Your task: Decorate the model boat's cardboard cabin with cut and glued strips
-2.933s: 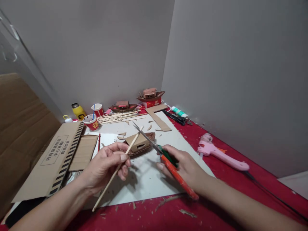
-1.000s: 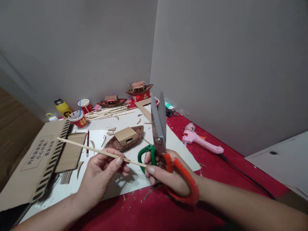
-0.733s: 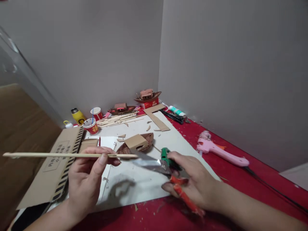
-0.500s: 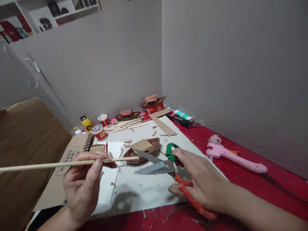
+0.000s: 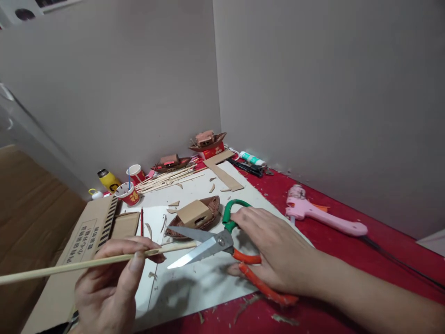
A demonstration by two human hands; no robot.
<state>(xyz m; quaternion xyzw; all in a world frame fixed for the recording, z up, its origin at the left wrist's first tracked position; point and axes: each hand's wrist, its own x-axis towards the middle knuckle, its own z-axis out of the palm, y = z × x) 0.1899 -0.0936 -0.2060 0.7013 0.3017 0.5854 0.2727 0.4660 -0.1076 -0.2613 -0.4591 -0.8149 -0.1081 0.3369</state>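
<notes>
My left hand [image 5: 113, 283] pinches a thin wooden stick [image 5: 66, 267] between thumb and fingers. The stick runs out of view at the left. Its short right end lies between the spread blades of the scissors [image 5: 194, 254]. Wrapped around the scissors' green and orange handles is my right hand [image 5: 278, 246]. Just beyond the blades, a small brown model boat [image 5: 214, 207] with a cardboard roof [image 5: 193, 211] rests on a white sheet [image 5: 194, 290]. Whether the blades touch the stick I cannot tell.
A pink glue gun [image 5: 323, 217] lies on the red table at the right. Behind are two more model boats [image 5: 207, 140], several thin sticks [image 5: 167, 178], paper cups [image 5: 130, 194] and a yellow bottle [image 5: 109, 181]. Cardboard [image 5: 66, 273] covers the left side.
The view has shifted right and down a little. The scissors have moved left relative to the stick, so the stick's end now reaches deeper between the blades.
</notes>
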